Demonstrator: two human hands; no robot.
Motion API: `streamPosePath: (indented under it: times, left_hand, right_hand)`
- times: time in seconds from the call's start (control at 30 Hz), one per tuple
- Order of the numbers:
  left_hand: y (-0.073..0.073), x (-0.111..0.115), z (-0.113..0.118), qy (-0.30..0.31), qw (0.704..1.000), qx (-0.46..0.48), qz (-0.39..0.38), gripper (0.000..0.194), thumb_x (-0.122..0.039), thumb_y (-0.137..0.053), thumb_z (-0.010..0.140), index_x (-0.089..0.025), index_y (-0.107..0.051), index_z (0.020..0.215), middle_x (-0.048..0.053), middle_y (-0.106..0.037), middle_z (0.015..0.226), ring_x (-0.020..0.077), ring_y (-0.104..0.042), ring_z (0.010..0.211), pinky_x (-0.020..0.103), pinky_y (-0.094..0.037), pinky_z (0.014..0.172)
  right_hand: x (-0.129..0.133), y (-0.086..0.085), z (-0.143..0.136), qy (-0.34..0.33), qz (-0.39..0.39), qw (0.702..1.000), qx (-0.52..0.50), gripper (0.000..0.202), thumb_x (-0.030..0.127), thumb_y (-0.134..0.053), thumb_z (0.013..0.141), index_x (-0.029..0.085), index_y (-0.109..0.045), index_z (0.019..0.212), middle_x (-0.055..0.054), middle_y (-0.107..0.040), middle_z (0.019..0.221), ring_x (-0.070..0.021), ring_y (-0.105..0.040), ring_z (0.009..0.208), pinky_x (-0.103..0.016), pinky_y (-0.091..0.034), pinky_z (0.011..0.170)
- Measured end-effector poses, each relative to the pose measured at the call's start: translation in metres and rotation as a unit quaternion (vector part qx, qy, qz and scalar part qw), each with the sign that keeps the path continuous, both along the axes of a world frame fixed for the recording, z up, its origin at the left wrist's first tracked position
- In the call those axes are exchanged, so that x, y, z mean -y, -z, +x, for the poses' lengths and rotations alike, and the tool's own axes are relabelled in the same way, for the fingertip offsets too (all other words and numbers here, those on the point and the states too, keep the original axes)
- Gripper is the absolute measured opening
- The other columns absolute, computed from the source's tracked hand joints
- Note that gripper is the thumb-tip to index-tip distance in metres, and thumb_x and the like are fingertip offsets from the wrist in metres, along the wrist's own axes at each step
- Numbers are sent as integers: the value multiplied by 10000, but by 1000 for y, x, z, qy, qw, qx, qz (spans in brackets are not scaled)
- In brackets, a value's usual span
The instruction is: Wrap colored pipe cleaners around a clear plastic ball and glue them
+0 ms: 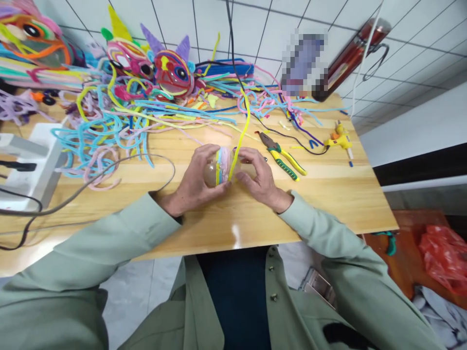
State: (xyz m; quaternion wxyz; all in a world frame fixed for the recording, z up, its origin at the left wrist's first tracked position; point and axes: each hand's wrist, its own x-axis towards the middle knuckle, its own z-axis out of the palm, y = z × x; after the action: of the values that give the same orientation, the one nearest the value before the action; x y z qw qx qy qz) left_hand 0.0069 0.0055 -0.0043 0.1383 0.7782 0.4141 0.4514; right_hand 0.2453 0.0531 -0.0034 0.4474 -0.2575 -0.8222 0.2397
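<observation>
A: Where's the piece, and how held?

B: Centre of frame, above the wooden table (207,228). Clear rounded body (210,175), yellow, blue and pink bands around it. Left hand (195,180) curved about its left side, fingers above, thumb below

A: Right hand (260,177)?

B: Just beside, on the right; fingers curled, thumb near forefinger. Can't tell whether they pinch anything

A: And the loose strip?

B: Yellow fuzzy strip (245,119). Lower end at the bands' right edge, by the left thumb tip; long axis climbs toward upper centre, leaning right, nearly in line with the bands. It crosses by the right fingertips, so the right hand looks nearer its length

A: Anything close by?

B: Pliers (282,158), right of the right hand, apart from it
</observation>
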Motion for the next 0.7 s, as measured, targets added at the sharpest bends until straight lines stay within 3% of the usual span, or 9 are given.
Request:
streamPosePath:
  times: [0.27,0.4,0.6,0.7]
  left_hand:
    - [5,-1,-5,-32,996,39,-78,806,-711,-761,966,-306,-430,1579,139,-547,1562,363,-557,1492,580,-523,1261]
    - [6,0,-4,-43,994,39,-94,844,-743,-747,961,-288,-416,1591,148,-533,1573,371,-535,1509,596,-475,1299]
    - [10,-2,-6,-30,995,42,-86,834,-736,-736,976,-322,-401,1618,139,-519,1595,368,-535,1511,570,-504,1274]
    - [10,-2,-7,-20,993,53,-100,764,-755,-629,1030,-332,-397,1623,131,-522,1591,358,-537,1509,567,-495,1288]
  right_hand:
    - [2,-1,1,-27,-4,999,36,607,594,-704,1023,310,-529,1531,-155,-633,1574,-353,-591,1496,-623,-575,1171]
    - [2,0,-1,-30,19,998,57,660,609,-718,999,314,-502,1548,-159,-610,1590,-373,-583,1506,-681,-502,1238]
    - [0,2,-1,-25,42,997,63,648,569,-730,1006,314,-509,1558,-155,-607,1580,-368,-580,1501,-676,-509,1237]
    - [0,1,-2,-19,28,997,73,620,587,-703,1022,321,-518,1550,-144,-605,1583,-366,-578,1498,-680,-509,1241]
